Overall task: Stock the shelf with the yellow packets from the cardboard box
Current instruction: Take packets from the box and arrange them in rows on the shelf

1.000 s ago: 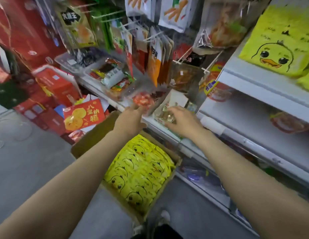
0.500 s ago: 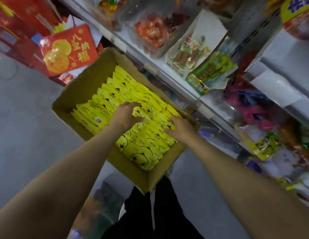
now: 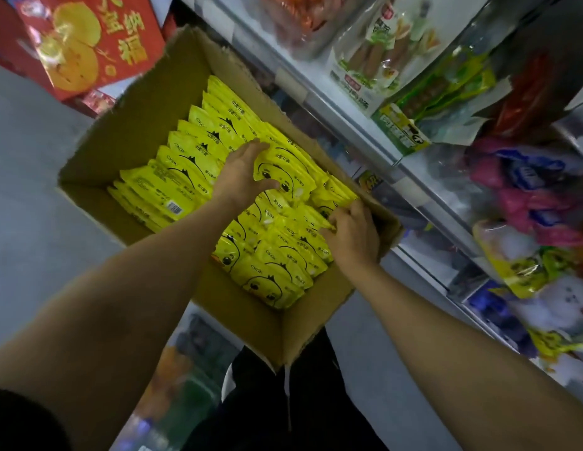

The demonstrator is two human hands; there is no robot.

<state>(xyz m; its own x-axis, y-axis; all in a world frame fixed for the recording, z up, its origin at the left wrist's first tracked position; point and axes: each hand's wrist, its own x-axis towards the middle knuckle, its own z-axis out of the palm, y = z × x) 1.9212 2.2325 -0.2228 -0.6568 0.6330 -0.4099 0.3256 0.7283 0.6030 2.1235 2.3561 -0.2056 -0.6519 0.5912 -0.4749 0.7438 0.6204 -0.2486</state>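
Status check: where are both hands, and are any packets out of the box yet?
Left hand spread on top packets, right hand fingers dug into the near row. Yellow packets all in cardboard box. Nothing in the way.

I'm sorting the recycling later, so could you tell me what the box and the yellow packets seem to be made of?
Cardboard box: brown corrugated cardboard, matte, with raw, slightly ragged flap edges. Yellow packets: probably thin plastic film, glossy, since they crinkle and catch highlights; paper lamination cannot be ruled out.
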